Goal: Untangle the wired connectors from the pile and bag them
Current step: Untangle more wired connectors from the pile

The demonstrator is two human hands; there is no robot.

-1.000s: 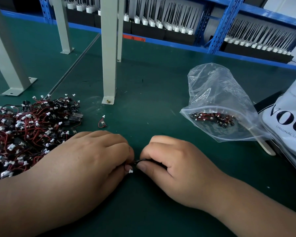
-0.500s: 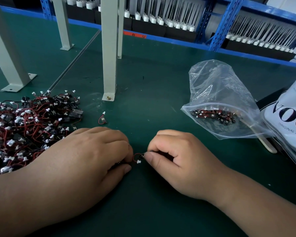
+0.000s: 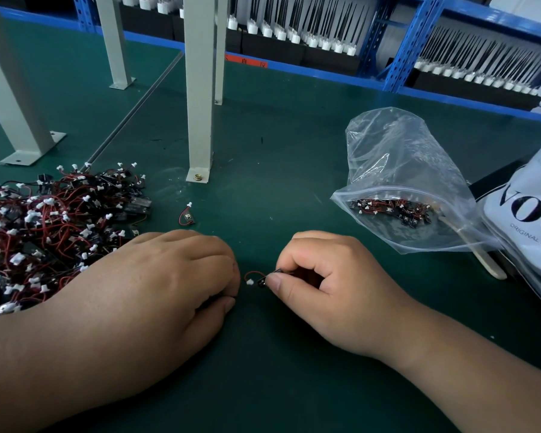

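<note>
I note the counter (image 3: 278,151) runs back to a blue shelf rail (image 3: 325,75). A grey post (image 3: 199,104) stands bolted between the pile (image 3: 53,226) and the bag (image 3: 403,189), with green surface showing on either side.

The pile of red-and-black wired connectors lies just beside the left hand (image 3: 169,276). The clear bag lies at right, zip edge toward the hands, connectors inside.

The right hand (image 3: 334,285) pinches one connector (image 3: 253,278): red wire loop, white plug, black end. The left hand rests curled, knuckles up; I cannot tell whether it grips anything.
</note>
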